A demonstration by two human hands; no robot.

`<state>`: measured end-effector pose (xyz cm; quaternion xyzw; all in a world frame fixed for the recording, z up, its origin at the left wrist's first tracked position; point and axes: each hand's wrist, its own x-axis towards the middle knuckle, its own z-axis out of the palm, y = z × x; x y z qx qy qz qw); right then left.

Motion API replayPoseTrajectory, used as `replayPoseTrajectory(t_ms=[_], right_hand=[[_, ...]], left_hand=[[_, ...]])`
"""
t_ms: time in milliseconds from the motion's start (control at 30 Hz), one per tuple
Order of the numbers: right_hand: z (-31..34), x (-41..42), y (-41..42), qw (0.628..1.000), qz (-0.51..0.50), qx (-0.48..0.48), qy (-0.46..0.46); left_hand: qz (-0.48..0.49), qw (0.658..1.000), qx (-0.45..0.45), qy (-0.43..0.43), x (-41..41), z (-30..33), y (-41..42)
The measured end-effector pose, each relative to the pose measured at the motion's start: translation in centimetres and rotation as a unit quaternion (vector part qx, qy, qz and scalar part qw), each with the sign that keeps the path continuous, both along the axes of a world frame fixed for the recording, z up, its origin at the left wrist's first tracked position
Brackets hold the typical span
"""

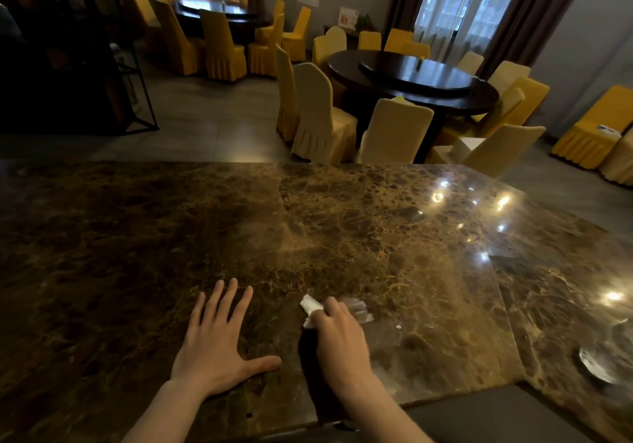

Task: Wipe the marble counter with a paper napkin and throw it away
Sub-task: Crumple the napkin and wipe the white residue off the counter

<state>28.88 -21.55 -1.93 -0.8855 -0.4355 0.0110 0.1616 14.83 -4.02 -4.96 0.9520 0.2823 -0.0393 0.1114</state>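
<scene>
The brown marble counter [171,243] fills the lower half of the head view. My right hand [342,343] presses a crumpled white paper napkin [310,307] flat onto the marble near the front middle; the napkin sticks out past my fingers to the left and a blurred part shows to the right. My left hand [215,339] lies flat on the counter just left of it, fingers spread, holding nothing. A tiny white scrap [398,326] lies on the marble right of the napkin.
A glass ashtray-like dish [597,367] sits at the counter's right edge. Beyond the counter stand a dark round table [411,79] and several yellow and cream covered chairs [318,113]. A black metal shelf frame [137,76] stands at the left.
</scene>
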Motion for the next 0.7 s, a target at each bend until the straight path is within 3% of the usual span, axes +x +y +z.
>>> replayPoseTrajectory(t_ms=[67,167,233,400,467,600,700], right_hand=[[0.4,1.8,-1.2,1.0,-0.005,0.002,0.005],[1.4,6.1,-3.2,0.988,-0.156,0.0,0.004],[1.6,6.3,-2.8,0.982,-0.19,0.003,-0.003],[0.4,-0.5,0.1,0.999,0.015,0.014,0.026],[0.5,0.2,-0.4,0.998,0.015,0.032,0.047],[2.5,5.5,-3.6,0.96,-0.185,0.163,0.13],[3.3,10.0,-6.3,0.926,-0.294,0.164,0.17]], left_hand=[[0.0,1.0,0.0,0.004,-0.1,0.1,0.0],[-0.004,1.0,0.0,0.007,-0.2,0.2,0.0],[-0.002,1.0,-0.005,0.001,-0.1,0.1,0.1],[0.001,1.0,0.005,0.011,0.0,-0.3,0.2],[-0.001,1.0,0.003,0.009,-0.1,-0.2,0.2],[0.0,1.0,-0.002,-0.005,-0.1,-0.2,0.1],[-0.002,1.0,-0.002,-0.009,-0.1,-0.2,0.1]])
